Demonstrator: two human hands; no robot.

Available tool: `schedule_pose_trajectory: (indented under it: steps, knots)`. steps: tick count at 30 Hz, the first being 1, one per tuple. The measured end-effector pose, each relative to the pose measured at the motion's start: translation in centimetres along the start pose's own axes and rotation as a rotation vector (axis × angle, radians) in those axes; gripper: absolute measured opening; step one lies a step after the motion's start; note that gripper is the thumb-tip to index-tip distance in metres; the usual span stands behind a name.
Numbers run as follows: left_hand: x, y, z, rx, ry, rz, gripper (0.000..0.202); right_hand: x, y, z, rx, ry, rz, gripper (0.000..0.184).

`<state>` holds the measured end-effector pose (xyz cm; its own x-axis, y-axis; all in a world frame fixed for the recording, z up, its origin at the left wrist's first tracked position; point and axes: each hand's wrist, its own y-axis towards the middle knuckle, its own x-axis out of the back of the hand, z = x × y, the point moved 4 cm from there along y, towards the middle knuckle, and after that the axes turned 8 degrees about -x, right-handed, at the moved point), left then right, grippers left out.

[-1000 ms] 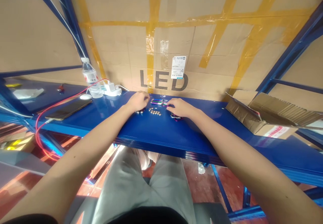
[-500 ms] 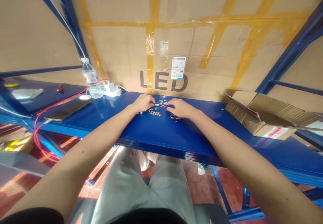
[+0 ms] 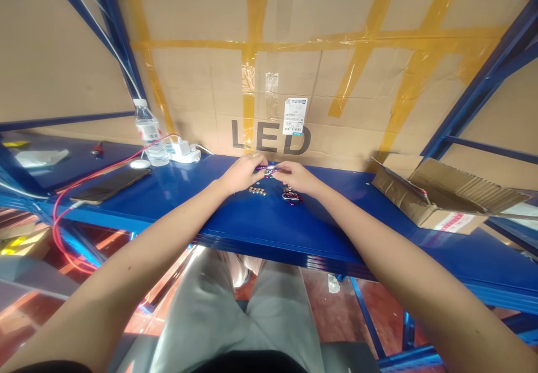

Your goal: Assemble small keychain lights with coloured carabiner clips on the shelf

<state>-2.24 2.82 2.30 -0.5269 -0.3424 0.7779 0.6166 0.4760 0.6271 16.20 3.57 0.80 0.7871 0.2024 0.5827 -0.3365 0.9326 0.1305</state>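
My left hand and my right hand meet over the blue shelf, fingers pinched on a slim purple and silver tube held level between them. Its exact kind is too small to make out. Just under the fingertips lie small green and shiny pieces, partly hidden by the hands. Several small coppery round pieces sit in rows on the shelf, close to my left hand. Below my right hand is a little pile of metal clips, silver and dark pink, that look like small carabiners.
An open cardboard box stands on the shelf at right. To the left are a phone, a water bottle, a white power strip and a red cable. A large taped carton rises behind.
My hands have drawn closer together, the left moving right. The purple and silver tube now shows between the fingertips, above the green pieces. The view has shifted slightly.
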Motion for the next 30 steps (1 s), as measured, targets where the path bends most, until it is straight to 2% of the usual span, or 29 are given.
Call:
schedule_pose_trajectory:
  steps: [3,5,11,13,17,20,24,27,30]
  knots:
    - [0.3,-0.2,-1.1,0.034,-0.070,-0.051,0.013,-0.4,-0.2,0.0,-0.040,0.295,0.162,0.014]
    - [0.4,-0.4,-1.5,0.033,-0.100,-0.078,0.013,-0.4,-0.4,0.0,-0.050,0.428,0.222,0.011]
    - [0.6,-0.6,-1.5,0.015,-0.112,-0.117,0.015,0.3,-0.4,-0.2,-0.045,0.608,0.227,0.019]
    - [0.6,-0.7,-1.5,0.010,-0.105,-0.115,0.016,0.6,-0.4,-0.2,-0.041,0.587,0.182,0.021]
    - [0.7,-0.7,-1.4,0.010,-0.091,-0.125,0.016,0.9,-0.6,0.3,-0.055,0.557,0.074,0.003]
    - [0.8,-0.8,-1.3,0.003,-0.087,-0.136,0.018,0.9,-0.7,0.8,-0.037,0.518,0.050,0.002]
    - [0.5,-0.8,-1.2,-0.016,-0.034,-0.086,0.022,0.8,-0.6,0.8,0.019,0.291,0.027,0.022]
    - [0.3,-0.7,-1.4,-0.014,0.027,-0.008,0.027,0.9,-0.5,0.8,0.088,0.126,-0.033,0.026]
    - [0.1,-0.7,-1.4,0.045,0.053,0.043,0.028,0.9,-0.7,0.9,0.127,-0.010,-0.065,0.028]
